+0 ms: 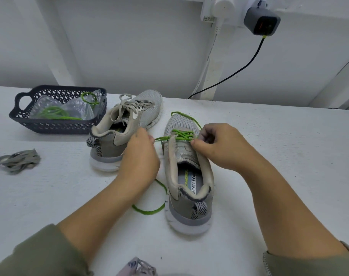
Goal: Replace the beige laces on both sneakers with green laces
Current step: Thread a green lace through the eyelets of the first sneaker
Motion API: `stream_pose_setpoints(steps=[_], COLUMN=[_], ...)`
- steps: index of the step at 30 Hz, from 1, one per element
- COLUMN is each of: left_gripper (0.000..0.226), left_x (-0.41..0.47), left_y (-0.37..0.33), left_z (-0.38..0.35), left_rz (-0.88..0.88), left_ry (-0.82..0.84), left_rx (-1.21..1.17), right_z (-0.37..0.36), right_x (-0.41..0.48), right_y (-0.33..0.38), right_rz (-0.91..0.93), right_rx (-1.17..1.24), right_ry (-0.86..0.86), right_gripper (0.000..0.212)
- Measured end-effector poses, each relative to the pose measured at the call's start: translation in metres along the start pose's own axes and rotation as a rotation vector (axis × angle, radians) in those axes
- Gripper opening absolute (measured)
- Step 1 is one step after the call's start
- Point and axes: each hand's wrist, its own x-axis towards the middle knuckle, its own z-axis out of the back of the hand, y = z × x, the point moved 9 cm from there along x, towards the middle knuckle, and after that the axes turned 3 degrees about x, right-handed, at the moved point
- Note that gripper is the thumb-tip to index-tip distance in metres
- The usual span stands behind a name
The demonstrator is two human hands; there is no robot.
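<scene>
While the left hand pinches one end of the green lace, taut off the left side of the near sneaker, the right hand curls its fingers on the lace at the right eyelets; only the far rows look threaded. The far sneaker still wears its beige lace. A removed lace lies bunched at left on the surface and the spare green lace sits in the basket, so roughly a third done, I'd judge.

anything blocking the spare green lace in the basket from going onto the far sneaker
Yes: beige laces still fill the eyelets of the far sneaker, and the spare green lace lies amid clear plastic in the basket.
</scene>
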Motion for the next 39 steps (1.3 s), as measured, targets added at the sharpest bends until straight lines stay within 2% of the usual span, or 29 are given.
stream_pose_setpoints(steps=[2, 3, 4, 5, 6, 9, 11, 13, 17, 18, 19, 21, 22, 23, 24, 27, 28, 30, 32, 33, 35, 37, 38, 39], left_gripper=[0.02, 0.026, 0.028, 0.027, 0.026, 0.026, 0.02, 0.019, 0.016, 0.015, 0.017, 0.018, 0.013, 0.008, 0.007, 0.02, 0.023, 0.009, 0.02, 0.018, 0.012, 0.014, 0.019, 0.019], left_x=[-0.008, -0.016, -0.022, -0.023, -0.021, -0.014, -0.008, -0.001, -0.014, -0.016, -0.015, -0.012, -0.012, -0.01, -0.006, -0.014, -0.018, -0.014, -0.011, -0.01, -0.005, -0.006, -0.009, -0.01], left_y=[0.019, 0.027, 0.027, 0.02, 0.007, -0.034, -0.045, -0.034, 0.0, -0.003, -0.013, -0.042, -0.051, -0.052, -0.044, 0.002, 0.007, -0.014, -0.043, -0.05, -0.042, -0.015, -0.005, -0.006], left_z=[-0.018, -0.026, -0.026, -0.022, -0.011, 0.015, 0.01, 0.007, 0.002, 0.004, 0.007, 0.016, 0.019, 0.019, 0.016, -0.002, -0.001, 0.006, 0.017, 0.019, 0.012, -0.004, -0.007, -0.006], left_rz=[0.14, 0.194, 0.194, 0.146, 0.063, -0.285, -0.432, -0.36, 0.007, 0.016, -0.054, -0.303, -0.404, -0.426, -0.376, 0.004, 0.059, -0.059, -0.282, -0.345, -0.295, -0.105, -0.046, -0.038], left_ry=[0.242, 0.361, 0.395, 0.36, 0.255, -0.049, -0.062, -0.014, 0.163, 0.15, 0.087, -0.082, -0.114, -0.097, -0.042, 0.272, 0.292, 0.159, -0.035, -0.064, 0.008, 0.181, 0.224, 0.198], left_rx=[0.426, 0.535, 0.586, 0.594, 0.558, 0.356, 0.266, 0.273, 0.465, 0.479, 0.446, 0.285, 0.245, 0.257, 0.303, 0.611, 0.614, 0.47, 0.294, 0.257, 0.35, 0.558, 0.61, 0.578], right_z=[0.001, 0.0, 0.0, -0.002, -0.002, -0.003, -0.003, -0.004, -0.004, -0.005, -0.006, -0.008, -0.008, -0.009, -0.009, -0.009, -0.009, -0.01, -0.011, -0.012, -0.012, -0.011, -0.011, -0.012], right_x=[0.0, 0.0, 0.0, 0.0, 0.0, 0.0, -0.001, -0.001, 0.001, 0.002, 0.002, 0.003, 0.003, 0.003, 0.003, 0.004, 0.005, 0.006, 0.006, 0.006, 0.006, 0.006, 0.006, 0.007], right_y=[0.0, 0.001, 0.001, 0.001, 0.002, 0.003, 0.003, 0.002, -0.002, -0.003, -0.003, -0.002, -0.002, -0.002, -0.003, -0.005, -0.005, -0.005, -0.003, -0.003, -0.003, -0.005, -0.005, -0.005], right_rz=[-0.028, -0.039, -0.047, -0.052, -0.054, -0.044, -0.043, -0.048, -0.064, -0.067, -0.067, -0.065, -0.065, -0.065, -0.069, -0.081, -0.08, -0.073, -0.063, -0.06, -0.063, -0.075, -0.077, -0.075], right_rx=[0.002, -0.003, -0.005, -0.006, -0.007, -0.012, -0.007, 0.011, 0.039, 0.038, 0.039, 0.043, 0.042, 0.042, 0.043, 0.056, 0.058, 0.057, 0.044, 0.037, 0.042, 0.06, 0.061, 0.058], right_ry=[-0.039, -0.048, -0.049, -0.045, -0.04, -0.037, -0.04, -0.04, -0.038, -0.033, -0.028, -0.024, -0.023, -0.021, -0.017, -0.003, 0.003, 0.01, 0.014, 0.016, 0.019, 0.021, 0.023, 0.025], right_gripper=[0.017, 0.017, 0.018, 0.019, 0.019, 0.02, 0.021, 0.021, 0.023, 0.024, 0.024, 0.025, 0.025, 0.025, 0.024, 0.02, 0.02, 0.02, 0.019, 0.019, 0.019, 0.019, 0.019, 0.02])
